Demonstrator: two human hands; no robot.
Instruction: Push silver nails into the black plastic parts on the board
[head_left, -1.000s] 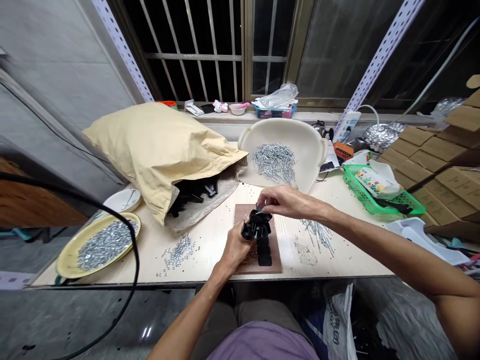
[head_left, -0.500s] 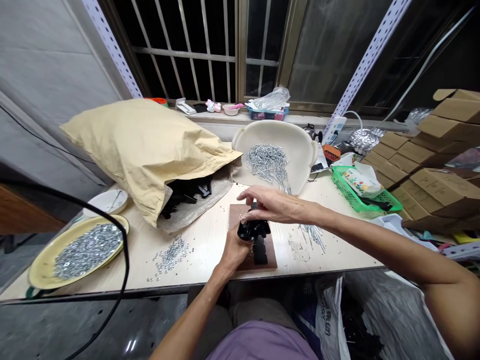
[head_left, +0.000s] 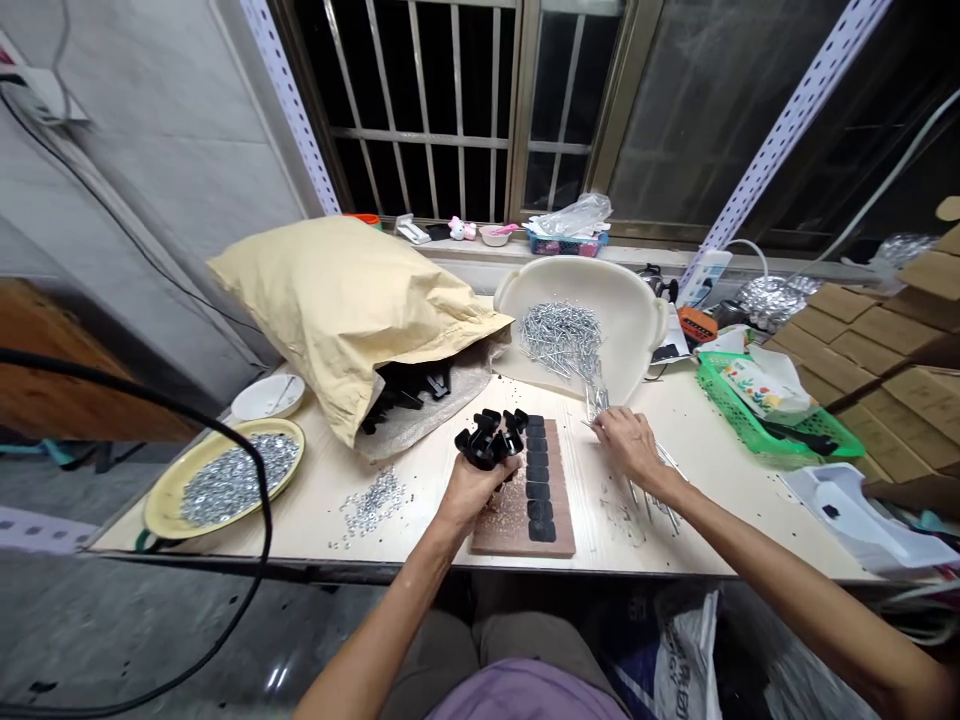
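the left hand [head_left: 471,487] is clenched around a bunch of black plastic knobs [head_left: 491,440], held up just over the near-left edge of the brown board [head_left: 517,515], likely so single pieces can be fed onto it without reaching back to the sack. on the board a column of the same black pieces [head_left: 537,476] already sits in a row. right of the board, the right hand [head_left: 624,441] rests with fingers curled on the loose screws [head_left: 660,490] scattered on the table [head_left: 420,470]; whether it has pinched one i cannot tell. behind the board a cream tray [head_left: 637,300] holds the main screw heap, and behind and left of the board a tan sack [head_left: 352,300] spills more black parts. far left of the board, a yellow plate [head_left: 161,515] holds small silver hardware.
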